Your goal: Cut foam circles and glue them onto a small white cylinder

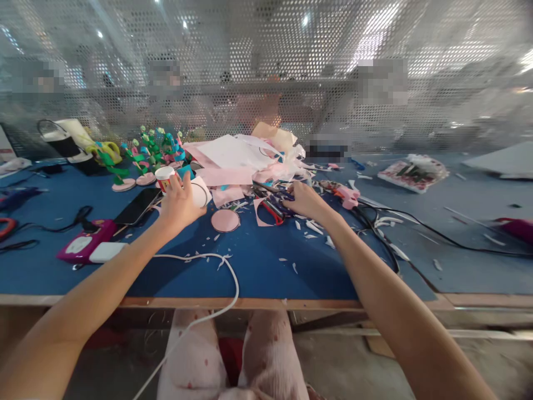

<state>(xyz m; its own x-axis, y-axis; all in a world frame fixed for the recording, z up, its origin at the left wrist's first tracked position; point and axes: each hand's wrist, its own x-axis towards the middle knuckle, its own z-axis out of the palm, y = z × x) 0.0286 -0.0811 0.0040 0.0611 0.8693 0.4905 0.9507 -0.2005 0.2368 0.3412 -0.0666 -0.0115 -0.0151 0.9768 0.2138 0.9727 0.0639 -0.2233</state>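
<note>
My left hand (pixel 178 203) is closed around a white piece (pixel 200 192) with a dark curved line, between thumb and fingers. Just behind those fingers is a small red-and-white tub (pixel 164 175); whether the hand touches it, I cannot tell. My right hand (pixel 307 201) reaches into the scraps, its fingers closed on dark-handled scissors (pixel 286 196) whose blades point left. Near it lie a red-and-black handled tool (pixel 272 212) and a pink square with a round hole (pixel 261 214). A pink disc (pixel 225 220) rests between my hands.
Pink and white sheets (pixel 233 161) are heaped at the back, beside several green craft plants (pixel 145 161) on pink bases. A black phone (pixel 138 206), a purple power strip (pixel 89 241) with a white cable, and a pink glue gun (pixel 348 195) lie around. Mesh (pixel 266 55) stands behind.
</note>
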